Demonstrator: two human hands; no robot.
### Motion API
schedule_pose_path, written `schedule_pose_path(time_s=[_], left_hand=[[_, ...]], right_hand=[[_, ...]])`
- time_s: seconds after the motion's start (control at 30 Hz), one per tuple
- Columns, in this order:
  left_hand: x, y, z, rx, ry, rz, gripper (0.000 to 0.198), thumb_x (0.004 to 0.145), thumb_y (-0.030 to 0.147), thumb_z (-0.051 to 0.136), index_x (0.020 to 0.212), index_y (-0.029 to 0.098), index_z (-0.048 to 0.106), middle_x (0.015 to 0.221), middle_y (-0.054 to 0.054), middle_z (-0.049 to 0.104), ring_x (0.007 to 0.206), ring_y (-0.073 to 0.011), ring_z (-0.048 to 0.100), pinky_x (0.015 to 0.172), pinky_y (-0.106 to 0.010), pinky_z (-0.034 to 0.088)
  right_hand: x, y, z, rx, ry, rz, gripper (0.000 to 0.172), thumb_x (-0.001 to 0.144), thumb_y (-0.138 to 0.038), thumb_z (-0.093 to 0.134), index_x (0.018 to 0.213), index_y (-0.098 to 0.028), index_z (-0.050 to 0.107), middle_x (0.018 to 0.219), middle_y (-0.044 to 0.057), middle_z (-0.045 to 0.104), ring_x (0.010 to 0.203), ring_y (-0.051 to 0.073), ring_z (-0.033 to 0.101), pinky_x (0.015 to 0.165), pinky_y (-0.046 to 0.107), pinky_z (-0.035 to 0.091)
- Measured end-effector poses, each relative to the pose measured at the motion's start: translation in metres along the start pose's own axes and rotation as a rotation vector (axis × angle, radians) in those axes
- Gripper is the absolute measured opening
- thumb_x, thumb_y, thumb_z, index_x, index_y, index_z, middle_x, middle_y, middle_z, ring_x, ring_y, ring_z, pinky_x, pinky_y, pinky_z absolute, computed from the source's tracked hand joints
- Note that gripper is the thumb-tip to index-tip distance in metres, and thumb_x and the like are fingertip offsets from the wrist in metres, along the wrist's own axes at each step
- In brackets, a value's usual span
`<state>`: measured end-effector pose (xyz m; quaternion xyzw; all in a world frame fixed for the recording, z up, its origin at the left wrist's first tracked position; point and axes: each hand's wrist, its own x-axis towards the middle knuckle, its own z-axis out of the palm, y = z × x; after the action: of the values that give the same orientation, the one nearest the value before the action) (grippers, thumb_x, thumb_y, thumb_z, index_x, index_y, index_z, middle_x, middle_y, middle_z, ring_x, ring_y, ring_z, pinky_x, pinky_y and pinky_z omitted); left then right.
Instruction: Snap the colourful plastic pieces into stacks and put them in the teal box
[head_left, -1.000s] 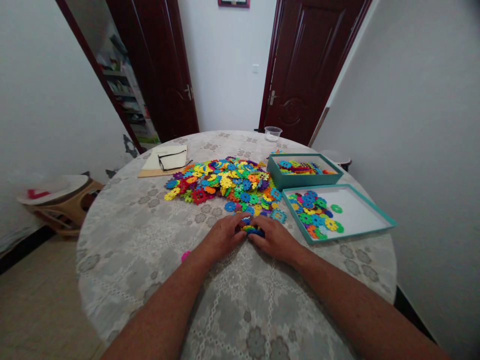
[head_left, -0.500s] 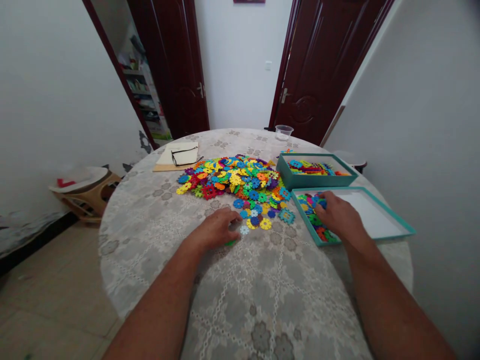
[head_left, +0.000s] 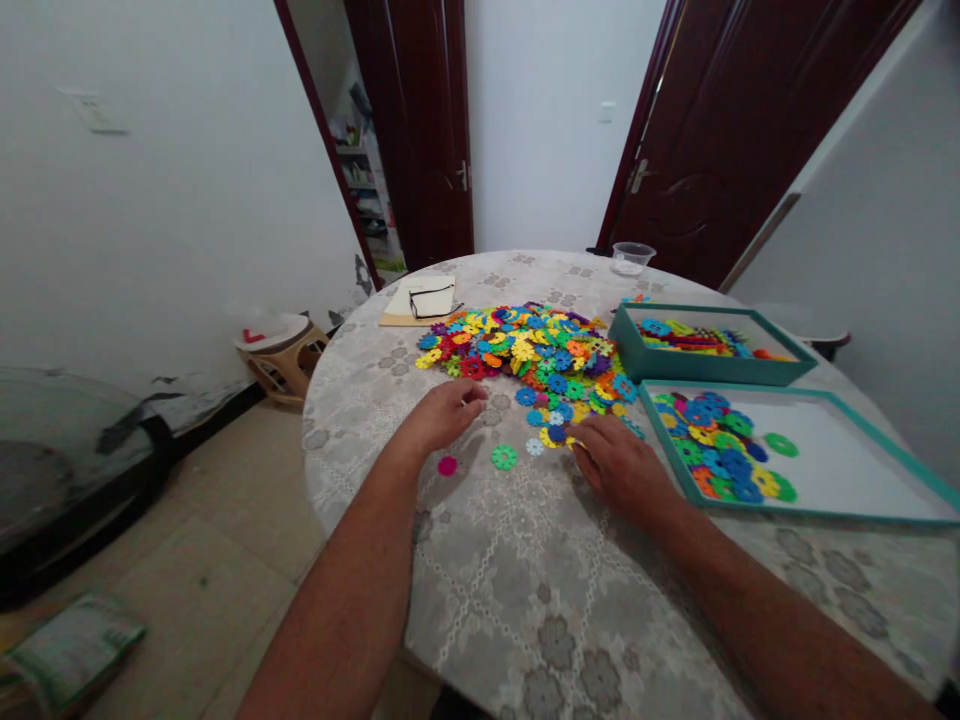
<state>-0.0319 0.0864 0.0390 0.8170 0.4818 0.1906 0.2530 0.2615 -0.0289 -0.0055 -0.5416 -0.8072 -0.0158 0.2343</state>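
Note:
A heap of colourful flower-shaped discs (head_left: 525, 342) lies on the patterned tablecloth. My left hand (head_left: 450, 412) hovers in front of its left part, fingers curled together; anything between them is too small to make out. My right hand (head_left: 619, 462) is at the near edge of the loose discs, its fingertips at a yellow disc (head_left: 576, 443). Between my hands lie a green disc (head_left: 504, 457) and a pale disc (head_left: 534, 447), with a magenta disc (head_left: 447, 466) nearer my left wrist. Right of my right hand, a shallow teal-rimmed lid (head_left: 885, 445) holds several discs (head_left: 724, 450) along its left side.
Behind the lid stands a teal box (head_left: 720, 368) of colourful pieces. Glasses (head_left: 433, 301) rest on a pad (head_left: 409, 300) at the back left, and a clear plastic bowl (head_left: 632, 257) stands at the far edge. A stool (head_left: 281, 350) is left of the table.
The view has turned left. My right hand has left the lid for the loose discs, and discs now lie spread there. My left hand has moved off the green disc, farther back.

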Motion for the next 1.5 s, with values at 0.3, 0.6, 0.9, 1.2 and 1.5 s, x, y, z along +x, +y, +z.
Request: schedule_pose_path(time_s=[0.3, 0.6, 0.9, 1.2, 1.5], left_hand=[[-0.081, -0.015, -0.002, 0.262, -0.194, -0.152, 0.028, 0.08, 0.03, 0.071, 0.106, 0.023, 0.069, 0.104, -0.007, 0.072, 0.089, -0.0218, 0.066, 0.075, -0.029, 0.045], [-0.06, 0.012, 0.014, 0.229, -0.286, -0.064, 0.016, 0.08, 0.025, 0.069, 0.095, 0.022, 0.069, 0.095, -0.003, 0.073, 0.083, -0.0188, 0.065, 0.069, -0.026, 0.043], [-0.03, 0.028, 0.048, 0.187, -0.205, 0.041, 0.028, 0.084, 0.028, 0.066, 0.111, 0.02, 0.065, 0.103, -0.007, 0.07, 0.089, -0.021, 0.064, 0.076, -0.029, 0.046], [-0.022, 0.024, 0.043, 0.213, -0.235, -0.02, 0.023, 0.083, 0.035, 0.069, 0.101, 0.02, 0.065, 0.098, -0.005, 0.069, 0.088, -0.0214, 0.062, 0.074, -0.029, 0.045], [-0.014, 0.021, 0.049, 0.117, -0.235, 0.003, 0.02, 0.079, 0.024, 0.068, 0.096, 0.022, 0.058, 0.087, 0.003, 0.065, 0.079, -0.0159, 0.057, 0.064, -0.025, 0.037]], right_hand=[[-0.004, -0.007, 0.019, 0.022, -0.072, -0.046, 0.025, 0.101, -0.021, 0.049, 0.113, -0.02, 0.071, 0.118, 0.014, 0.069, 0.113, 0.028, 0.06, 0.099, 0.041, 0.05], [-0.003, -0.016, 0.023, 0.025, -0.138, -0.074, 0.022, 0.102, -0.019, 0.047, 0.103, -0.019, 0.07, 0.105, 0.012, 0.066, 0.103, 0.025, 0.058, 0.093, 0.036, 0.049], [-0.003, -0.015, 0.022, 0.019, -0.148, -0.068, 0.022, 0.104, -0.021, 0.046, 0.106, -0.018, 0.069, 0.105, 0.011, 0.065, 0.103, 0.024, 0.056, 0.095, 0.036, 0.047], [0.006, -0.023, 0.024, 0.019, -0.163, 0.034, 0.042, 0.105, -0.027, 0.047, 0.146, -0.022, 0.055, 0.121, 0.013, 0.062, 0.112, 0.026, 0.057, 0.095, 0.037, 0.048], [0.032, -0.03, 0.02, -0.041, -0.309, 0.096, 0.028, 0.101, -0.029, 0.056, 0.127, -0.027, 0.066, 0.114, 0.011, 0.062, 0.096, 0.025, 0.063, 0.078, 0.033, 0.044]])
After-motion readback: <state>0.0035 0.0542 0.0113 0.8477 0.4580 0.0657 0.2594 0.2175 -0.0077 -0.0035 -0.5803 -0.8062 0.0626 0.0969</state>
